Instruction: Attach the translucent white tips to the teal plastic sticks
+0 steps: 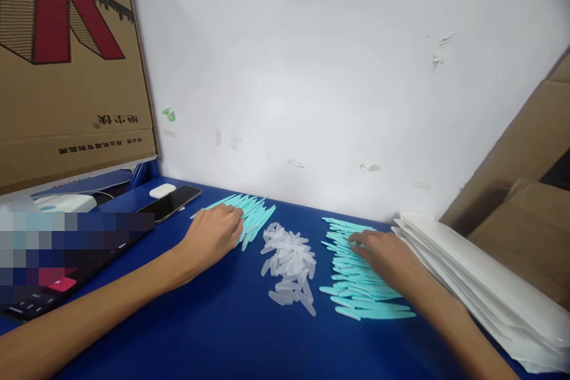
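Observation:
My left hand [218, 228] rests on the left pile of slim, tapered teal plastic sticks [256, 217]. Its fingers are curled and pressed together; the fingertips are hidden, so what they hold cannot be made out. Over the right pile of similar teal sticks [356, 285] lies my right hand [385, 252]. The fingers there are stretched out and slightly apart, touching the upper part of the pile, with no stick visibly gripped. Between the two piles is a loose heap of small, translucent white plastic sleeves [289, 258].
Everything lies on a blue table [214, 332] against a white wall [303, 71]. At left are a phone [171, 203], a white case [162, 190] and a black keyboard-like object [89, 267]. White sheets [481, 291] and cardboard [512, 237] border the right side. A large carton [75, 95] stands at left.

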Motion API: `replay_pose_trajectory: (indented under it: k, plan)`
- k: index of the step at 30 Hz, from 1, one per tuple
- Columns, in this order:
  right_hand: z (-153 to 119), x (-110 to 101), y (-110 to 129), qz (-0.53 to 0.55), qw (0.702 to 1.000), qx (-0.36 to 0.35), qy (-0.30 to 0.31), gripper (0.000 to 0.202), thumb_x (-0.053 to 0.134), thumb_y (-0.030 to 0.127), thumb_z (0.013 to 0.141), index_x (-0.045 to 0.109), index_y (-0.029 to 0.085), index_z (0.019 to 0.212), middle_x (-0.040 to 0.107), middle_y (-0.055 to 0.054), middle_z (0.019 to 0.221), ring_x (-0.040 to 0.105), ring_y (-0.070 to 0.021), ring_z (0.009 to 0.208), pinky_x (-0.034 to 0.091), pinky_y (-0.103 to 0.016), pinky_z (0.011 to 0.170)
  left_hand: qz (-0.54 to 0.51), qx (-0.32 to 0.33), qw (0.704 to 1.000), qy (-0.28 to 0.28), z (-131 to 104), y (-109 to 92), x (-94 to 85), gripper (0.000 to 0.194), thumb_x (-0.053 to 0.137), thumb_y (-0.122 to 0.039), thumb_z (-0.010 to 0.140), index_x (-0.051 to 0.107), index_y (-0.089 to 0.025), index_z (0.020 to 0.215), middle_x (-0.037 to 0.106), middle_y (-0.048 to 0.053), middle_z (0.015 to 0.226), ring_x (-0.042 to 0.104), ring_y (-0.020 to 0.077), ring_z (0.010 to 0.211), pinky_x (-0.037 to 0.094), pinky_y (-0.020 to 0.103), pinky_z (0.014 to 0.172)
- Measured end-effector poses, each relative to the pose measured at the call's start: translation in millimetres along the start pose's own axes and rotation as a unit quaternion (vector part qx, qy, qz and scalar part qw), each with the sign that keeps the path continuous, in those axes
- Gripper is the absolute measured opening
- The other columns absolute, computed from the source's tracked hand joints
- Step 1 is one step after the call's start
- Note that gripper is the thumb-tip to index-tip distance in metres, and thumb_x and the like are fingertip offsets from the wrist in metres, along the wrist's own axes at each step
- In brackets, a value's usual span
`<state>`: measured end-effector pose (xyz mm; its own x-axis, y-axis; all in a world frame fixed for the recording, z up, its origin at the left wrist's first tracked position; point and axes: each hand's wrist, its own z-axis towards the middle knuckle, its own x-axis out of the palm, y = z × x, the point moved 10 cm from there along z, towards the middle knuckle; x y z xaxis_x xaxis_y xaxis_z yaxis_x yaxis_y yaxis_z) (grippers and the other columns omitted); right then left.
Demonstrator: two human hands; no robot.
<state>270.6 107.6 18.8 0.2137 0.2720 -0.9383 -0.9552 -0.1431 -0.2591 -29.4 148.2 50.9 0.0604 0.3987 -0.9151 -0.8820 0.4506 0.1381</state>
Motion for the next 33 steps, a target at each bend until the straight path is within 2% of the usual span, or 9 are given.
replay_pose_trajectory:
  k: [3, 7, 11, 16, 21, 25, 27, 30, 33]
  plan:
    - [1, -1, 3, -0.008, 1.000, 0.003, -0.005, 0.022, 0.055, 0.021, 0.096, 0.073, 0.025, 0.107, 0.077, -0.006, 0.095, 0.073, -0.0243, 0.081, 0.047, -0.031, 0.067, 0.015, -0.001, 1.000, 0.027, -2, -2, 6.0, 0.028, 0.044, -0.021, 0.097, 0.069, -0.014, 0.085, 0.070, 0.013, 0.082, 0.066, 0.0293, 0.079, 0.042, 0.030, 0.056]
    - [2, -5, 6, -0.027, 1.000, -0.004, -0.012, 0.021, 0.054, 0.019, 0.095, 0.073, 0.024, 0.104, 0.077, -0.006, 0.090, 0.073, -0.0240, 0.077, 0.045, -0.031, 0.065, 0.004, 0.016, 1.000, -0.015, -6, -10, 2.2, 0.028, 0.047, -0.028, 0.098, 0.070, -0.013, 0.094, 0.069, 0.016, 0.093, 0.061, 0.0323, 0.093, 0.046, 0.031, 0.059]
    - [1, -8, 11, -0.034, 0.999, -0.019, -0.015, 0.025, 0.050, 0.013, 0.094, 0.074, 0.022, 0.095, 0.076, -0.006, 0.081, 0.071, -0.0211, 0.069, 0.043, -0.029, 0.062, -0.075, 0.113, 0.990, -0.033, -14, -37, -2.2, 0.027, 0.043, -0.025, 0.101, 0.069, -0.016, 0.103, 0.065, 0.013, 0.102, 0.057, 0.0273, 0.096, 0.046, 0.030, 0.062]
    - [1, -9, 15, -0.049, 0.999, -0.014, -0.012, 0.029, 0.049, 0.010, 0.093, 0.073, 0.022, 0.102, 0.076, -0.007, 0.085, 0.071, -0.0220, 0.071, 0.043, -0.030, 0.064, -0.189, 0.217, 0.957, 0.008, -31, -69, -0.4, 0.024, 0.049, -0.031, 0.101, 0.063, -0.022, 0.118, 0.062, 0.008, 0.106, 0.058, 0.0213, 0.093, 0.047, 0.029, 0.070]
    - [1, -9, 17, -0.059, 0.998, -0.013, -0.009, 0.031, 0.048, 0.007, 0.092, 0.072, 0.021, 0.104, 0.075, -0.007, 0.088, 0.071, -0.0237, 0.074, 0.044, -0.032, 0.067, -0.210, 0.210, 0.953, 0.054, -37, -73, 11.4, 0.036, 0.055, -0.041, 0.098, 0.057, -0.024, 0.129, 0.060, 0.008, 0.114, 0.059, 0.0230, 0.097, 0.046, 0.029, 0.069]
    - [1, -9, 18, -0.067, 0.998, -0.014, -0.011, 0.030, 0.047, 0.007, 0.093, 0.072, 0.021, 0.102, 0.072, -0.007, 0.081, 0.070, -0.0225, 0.071, 0.042, -0.031, 0.064, -0.223, 0.210, 0.950, 0.054, -35, -71, 10.1, 0.031, 0.054, -0.039, 0.099, 0.061, -0.024, 0.124, 0.060, 0.008, 0.114, 0.061, 0.0206, 0.092, 0.045, 0.027, 0.067]
    - [1, -10, 18, -0.071, 0.997, -0.009, -0.017, 0.033, 0.047, 0.007, 0.092, 0.071, 0.022, 0.108, 0.072, -0.007, 0.085, 0.070, -0.0218, 0.069, 0.041, -0.030, 0.059, -0.228, 0.210, 0.950, 0.048, -33, -70, 8.9, 0.029, 0.053, -0.038, 0.099, 0.062, -0.024, 0.123, 0.060, 0.008, 0.114, 0.061, 0.0197, 0.092, 0.045, 0.026, 0.067]
    - [0, -17, 19, -0.078, 0.996, -0.006, -0.047, 0.044, 0.046, 0.003, 0.089, 0.066, 0.026, 0.122, 0.071, -0.008, 0.100, 0.068, -0.0199, 0.067, 0.039, -0.028, 0.055, -0.231, 0.214, 0.948, 0.041, -32, -69, 10.1, 0.026, 0.051, -0.033, 0.100, 0.064, -0.025, 0.121, 0.060, 0.007, 0.112, 0.062, 0.0177, 0.088, 0.044, 0.025, 0.065]
    - [-2, -31, 29, -0.072, 0.992, -0.028, -0.102, 0.048, 0.045, 0.000, 0.088, 0.063, 0.023, 0.126, 0.069, -0.009, 0.104, 0.067, -0.0191, 0.070, 0.044, -0.028, 0.059, -0.237, 0.208, 0.949, 0.030, -29, -69, 11.0, 0.025, 0.045, -0.028, 0.102, 0.065, -0.024, 0.115, 0.062, 0.005, 0.108, 0.061, 0.0139, 0.076, 0.041, 0.024, 0.059]
